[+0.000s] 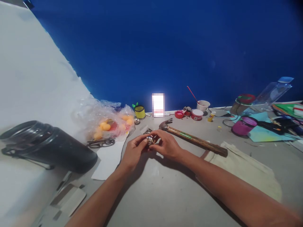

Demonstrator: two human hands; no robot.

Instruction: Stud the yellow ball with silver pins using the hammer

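A small, round, shiny silver object (151, 140) sits between my two hands above the grey table. The fingers and thumb of my left hand (135, 148) close on its left side. From the right, my right hand (167, 144) curls round it with thumb and fingers pinching. Its exact kind is too small to make out, and the fingers cover part of it. Just behind my fingertips lies a small dark patterned piece (148, 131), partly hidden. A claw hammer (193, 137) with a worn wooden handle lies right of my right hand, its handle end over a cream cloth (243, 170).
At left are a black bottle (63, 149), glasses (101, 143), white paper (109, 160) and a plastic bag (90, 115) with orange balls. Along the back stand a yellow pot (139, 112), a bright screen (158, 105), red-lidded tubs (197, 114) and a white cup (203, 106).
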